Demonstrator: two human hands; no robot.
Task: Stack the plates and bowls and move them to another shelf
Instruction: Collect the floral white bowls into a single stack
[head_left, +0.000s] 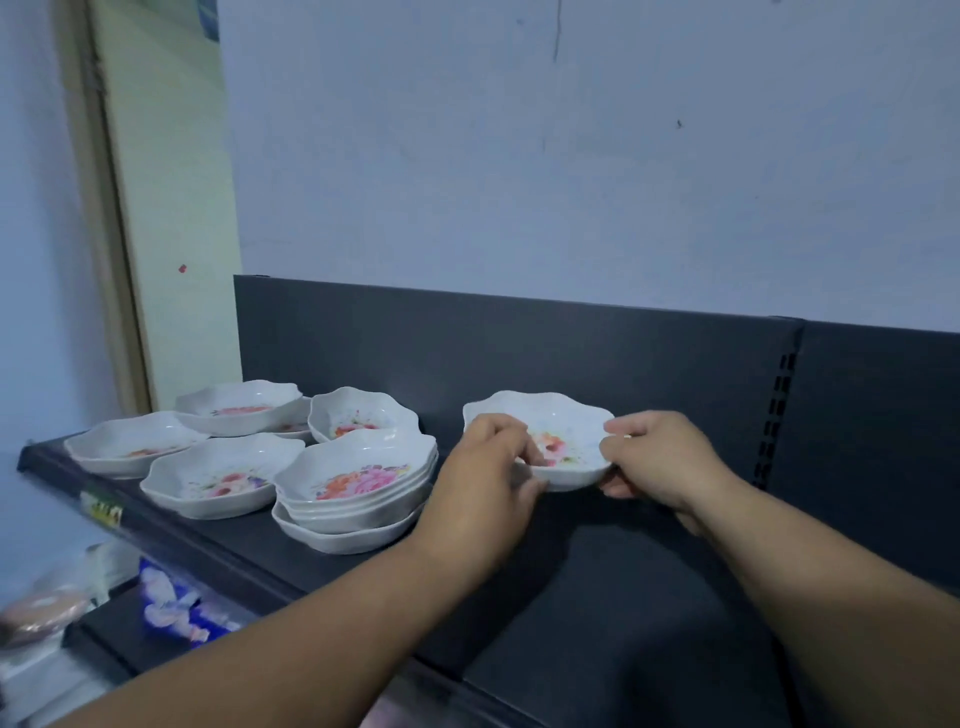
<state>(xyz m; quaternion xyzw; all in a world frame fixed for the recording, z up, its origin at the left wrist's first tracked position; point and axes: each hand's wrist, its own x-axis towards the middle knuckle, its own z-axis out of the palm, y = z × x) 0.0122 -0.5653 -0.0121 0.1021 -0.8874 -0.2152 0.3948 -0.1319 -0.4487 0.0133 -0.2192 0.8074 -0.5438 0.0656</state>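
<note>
Both hands, left and right, pinched the white scalloped floral bowl with curled fingers, seemingly just above the dark metal shelf.

free: bare shelf near and right | blocked left: stack of bowls, loose bowls | far: back panel

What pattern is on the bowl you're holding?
White bowl, pink and orange flowers inside; head view.
</note>
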